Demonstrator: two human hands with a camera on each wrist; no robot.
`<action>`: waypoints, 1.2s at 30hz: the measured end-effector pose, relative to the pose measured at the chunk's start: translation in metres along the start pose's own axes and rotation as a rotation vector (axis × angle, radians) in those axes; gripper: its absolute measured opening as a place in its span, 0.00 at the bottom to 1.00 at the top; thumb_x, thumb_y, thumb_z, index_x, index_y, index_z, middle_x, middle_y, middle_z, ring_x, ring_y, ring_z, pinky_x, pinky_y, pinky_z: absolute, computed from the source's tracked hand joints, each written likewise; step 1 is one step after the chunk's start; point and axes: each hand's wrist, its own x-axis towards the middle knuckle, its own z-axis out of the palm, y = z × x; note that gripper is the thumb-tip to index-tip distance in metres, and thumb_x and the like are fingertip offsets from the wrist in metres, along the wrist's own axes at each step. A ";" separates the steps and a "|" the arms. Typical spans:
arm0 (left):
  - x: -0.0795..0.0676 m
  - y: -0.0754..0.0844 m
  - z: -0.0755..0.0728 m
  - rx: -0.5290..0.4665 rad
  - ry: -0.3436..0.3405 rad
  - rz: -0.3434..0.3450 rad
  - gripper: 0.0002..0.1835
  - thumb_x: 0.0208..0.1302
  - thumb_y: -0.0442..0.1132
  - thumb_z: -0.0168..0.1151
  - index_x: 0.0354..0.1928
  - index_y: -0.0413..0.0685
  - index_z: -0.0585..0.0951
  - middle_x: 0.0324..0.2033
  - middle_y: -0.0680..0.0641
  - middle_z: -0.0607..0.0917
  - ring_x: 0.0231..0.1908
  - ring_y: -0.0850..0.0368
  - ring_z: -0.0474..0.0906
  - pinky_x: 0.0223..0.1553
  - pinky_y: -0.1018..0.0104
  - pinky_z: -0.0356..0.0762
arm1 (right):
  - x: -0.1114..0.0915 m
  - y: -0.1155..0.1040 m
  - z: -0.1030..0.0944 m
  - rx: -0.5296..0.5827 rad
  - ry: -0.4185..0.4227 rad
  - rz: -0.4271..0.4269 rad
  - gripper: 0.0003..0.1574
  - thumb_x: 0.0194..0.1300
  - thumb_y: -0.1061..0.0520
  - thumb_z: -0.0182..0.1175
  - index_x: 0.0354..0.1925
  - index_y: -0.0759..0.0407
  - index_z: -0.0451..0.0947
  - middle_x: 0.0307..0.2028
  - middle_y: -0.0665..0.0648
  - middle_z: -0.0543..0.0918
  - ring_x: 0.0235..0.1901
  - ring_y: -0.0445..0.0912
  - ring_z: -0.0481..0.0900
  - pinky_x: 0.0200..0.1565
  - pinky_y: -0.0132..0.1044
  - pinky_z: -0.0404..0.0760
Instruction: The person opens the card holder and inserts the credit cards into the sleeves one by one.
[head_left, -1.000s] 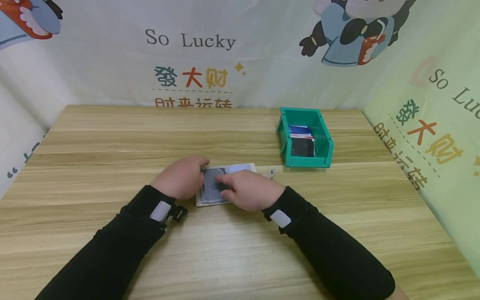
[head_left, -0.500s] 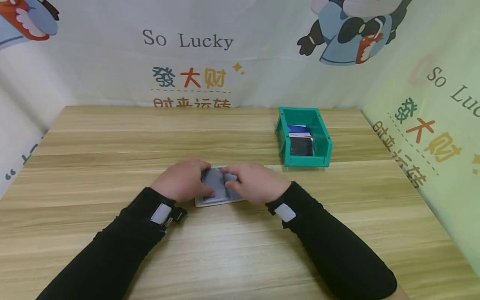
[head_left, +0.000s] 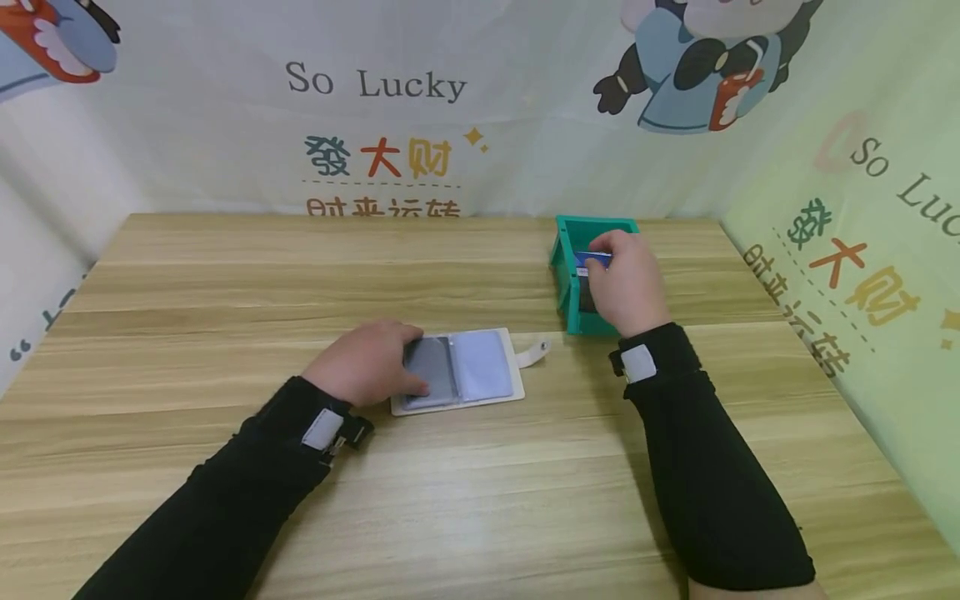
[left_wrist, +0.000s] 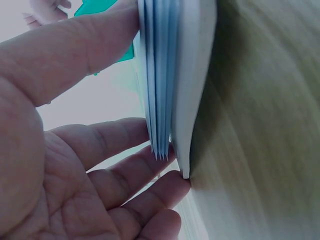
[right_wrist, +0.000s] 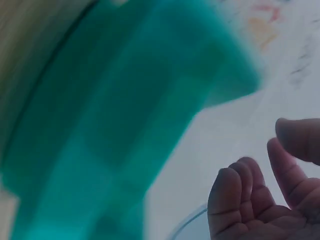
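Hands, two: left hand, fingers apart and lightly bent, at the left edge of an unfolded card holder, thumb against its pages; right hand, reaching over the green bin, thumb and forefinger at a blue card; whether they pinch it cannot be told, the right wrist view showing no card between them; card holder, one: flat on the table, to the left of the bin and nearer the person, strap extended rightward; dark card, one: inside the bin, partly hidden; change noted: right hand gone from the pages to the bin, right-hand page now uncovered; bearing, as judged: work passes from pages to cards, left hand apparently steadying the holder.
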 end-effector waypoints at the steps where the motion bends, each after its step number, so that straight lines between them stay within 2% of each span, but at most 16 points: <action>1: 0.000 0.000 0.000 0.002 -0.001 0.001 0.41 0.48 0.51 0.72 0.62 0.36 0.70 0.54 0.39 0.75 0.45 0.50 0.70 0.50 0.51 0.71 | 0.003 0.007 0.001 -0.028 0.003 0.020 0.16 0.68 0.59 0.53 0.51 0.65 0.74 0.49 0.63 0.75 0.47 0.53 0.70 0.49 0.50 0.73; 4: 0.000 0.000 0.000 0.011 -0.002 0.003 0.41 0.49 0.52 0.72 0.62 0.36 0.70 0.55 0.39 0.75 0.45 0.50 0.70 0.51 0.50 0.70 | 0.007 0.022 0.005 -0.118 -0.046 0.064 0.20 0.67 0.60 0.53 0.55 0.66 0.73 0.52 0.67 0.74 0.50 0.56 0.69 0.52 0.52 0.71; 7: 0.000 0.001 -0.001 0.015 -0.001 0.005 0.41 0.49 0.52 0.72 0.62 0.36 0.69 0.55 0.39 0.75 0.45 0.50 0.70 0.51 0.50 0.70 | 0.009 0.029 0.010 -0.192 -0.114 0.069 0.24 0.64 0.61 0.54 0.58 0.67 0.71 0.53 0.69 0.73 0.51 0.58 0.68 0.52 0.54 0.71; 12: -0.002 0.001 -0.002 0.010 -0.001 0.004 0.41 0.49 0.52 0.72 0.62 0.36 0.69 0.54 0.39 0.75 0.45 0.50 0.70 0.51 0.50 0.70 | 0.009 0.033 0.016 -0.276 -0.210 0.069 0.28 0.62 0.59 0.57 0.60 0.68 0.69 0.55 0.71 0.71 0.55 0.60 0.64 0.57 0.54 0.67; 15: -0.002 0.002 -0.002 -0.002 0.000 0.000 0.41 0.49 0.51 0.72 0.62 0.37 0.70 0.54 0.40 0.76 0.43 0.51 0.70 0.49 0.51 0.71 | 0.008 0.033 0.018 -0.302 -0.242 0.062 0.28 0.62 0.59 0.57 0.58 0.69 0.70 0.53 0.72 0.73 0.54 0.60 0.66 0.56 0.53 0.67; 20: -0.003 0.004 -0.002 -0.009 -0.005 -0.001 0.40 0.49 0.51 0.72 0.62 0.38 0.70 0.53 0.41 0.76 0.41 0.52 0.70 0.48 0.52 0.72 | 0.008 0.031 0.018 -0.317 -0.267 0.066 0.22 0.61 0.59 0.57 0.53 0.68 0.74 0.47 0.70 0.78 0.46 0.58 0.73 0.51 0.53 0.72; 22: -0.002 0.004 -0.002 -0.009 -0.005 0.003 0.40 0.49 0.51 0.72 0.62 0.37 0.70 0.53 0.41 0.76 0.42 0.52 0.70 0.48 0.52 0.72 | 0.009 0.030 0.018 -0.328 -0.277 0.082 0.21 0.61 0.59 0.56 0.51 0.67 0.75 0.46 0.70 0.77 0.45 0.58 0.72 0.50 0.53 0.72; 29: -0.002 0.004 -0.001 -0.011 -0.008 0.004 0.41 0.49 0.52 0.72 0.62 0.38 0.70 0.53 0.41 0.76 0.42 0.52 0.70 0.48 0.52 0.72 | 0.014 0.029 0.024 -0.408 -0.283 0.122 0.21 0.62 0.61 0.51 0.53 0.66 0.74 0.48 0.70 0.73 0.46 0.60 0.67 0.51 0.56 0.69; 36: -0.002 0.002 -0.001 -0.014 -0.006 -0.008 0.41 0.48 0.52 0.72 0.62 0.39 0.70 0.52 0.42 0.77 0.41 0.52 0.70 0.48 0.52 0.72 | 0.017 0.025 0.026 -0.434 -0.272 0.131 0.19 0.63 0.62 0.49 0.52 0.66 0.73 0.47 0.70 0.73 0.44 0.62 0.69 0.49 0.57 0.70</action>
